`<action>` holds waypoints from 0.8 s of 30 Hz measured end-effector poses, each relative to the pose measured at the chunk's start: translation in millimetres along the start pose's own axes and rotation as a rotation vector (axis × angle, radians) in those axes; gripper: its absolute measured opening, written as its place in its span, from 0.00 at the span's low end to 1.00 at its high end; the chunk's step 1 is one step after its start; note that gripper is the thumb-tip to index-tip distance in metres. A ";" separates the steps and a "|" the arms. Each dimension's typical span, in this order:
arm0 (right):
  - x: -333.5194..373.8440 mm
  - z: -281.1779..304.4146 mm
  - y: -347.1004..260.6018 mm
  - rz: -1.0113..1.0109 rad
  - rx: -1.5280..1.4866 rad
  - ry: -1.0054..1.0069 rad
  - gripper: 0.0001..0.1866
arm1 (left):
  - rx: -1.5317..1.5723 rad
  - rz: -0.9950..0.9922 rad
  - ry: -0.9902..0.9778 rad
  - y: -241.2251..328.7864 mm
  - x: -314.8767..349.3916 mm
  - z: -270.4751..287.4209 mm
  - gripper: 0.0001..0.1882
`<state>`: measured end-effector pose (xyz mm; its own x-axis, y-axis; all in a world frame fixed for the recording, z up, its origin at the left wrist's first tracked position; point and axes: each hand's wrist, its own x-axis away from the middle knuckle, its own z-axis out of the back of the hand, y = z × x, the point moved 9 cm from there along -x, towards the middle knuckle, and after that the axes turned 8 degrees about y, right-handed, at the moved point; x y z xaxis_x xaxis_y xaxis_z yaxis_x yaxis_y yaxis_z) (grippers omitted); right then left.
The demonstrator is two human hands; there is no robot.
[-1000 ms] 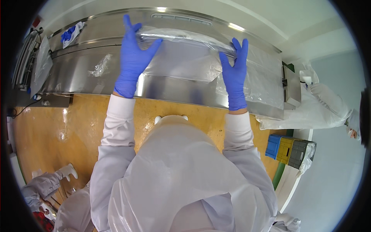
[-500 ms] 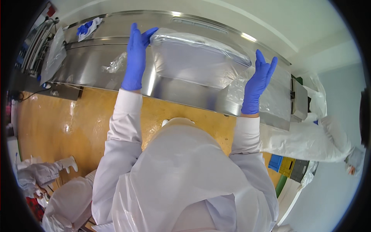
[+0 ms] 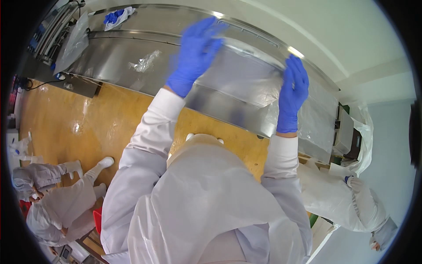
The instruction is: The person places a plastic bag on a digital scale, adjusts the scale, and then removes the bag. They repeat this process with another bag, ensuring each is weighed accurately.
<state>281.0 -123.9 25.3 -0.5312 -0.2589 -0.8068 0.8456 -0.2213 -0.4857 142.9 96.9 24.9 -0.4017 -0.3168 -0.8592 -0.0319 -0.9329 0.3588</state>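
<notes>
A flat rectangular bundle in clear plastic lies on the steel table ahead of me; what is inside cannot be made out. My left hand, in a blue glove, is over the bundle's left end, its spread fingers blurred by motion. At the right end is my right hand, also gloved in blue, its fingers stretched out and close together. I see nothing held in either hand. Whether the palms touch the plastic cannot be told. A clear plastic sheet is spread on the table beyond my right hand.
Crumpled clear film lies left on the table, with a blue-and-white cloth or glove bundle farther back. A grey box-like device borders the right end. One person is at the right; others are at the lower left.
My left hand has moved right, from beside the bundle to over its left end. My right hand's fingers have come closer together. The view has shifted slightly.
</notes>
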 end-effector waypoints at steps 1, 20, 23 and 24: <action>1.3 -12.0 -12.4 0.153 0.175 -0.127 0.10 | -0.160 -0.227 -0.107 18.3 3.2 -13.1 0.14; 63.5 4.8 64.8 -1.079 -0.766 0.262 0.29 | 1.083 1.134 0.121 -80.5 79.4 -7.0 0.21; 85.0 19.0 52.4 -1.102 -0.763 0.228 0.28 | 0.710 0.956 -0.196 -70.6 84.1 9.6 0.22; 95.0 24.2 48.0 -1.098 -0.771 0.230 0.28 | 0.765 1.015 -0.208 -68.8 91.4 13.3 0.23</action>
<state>269.8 -181.9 -66.4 -0.9871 -0.1130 0.1130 -0.1485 0.3870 -0.9100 96.2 134.4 -73.5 -0.6873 -0.7256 -0.0322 -0.1159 0.0658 0.9911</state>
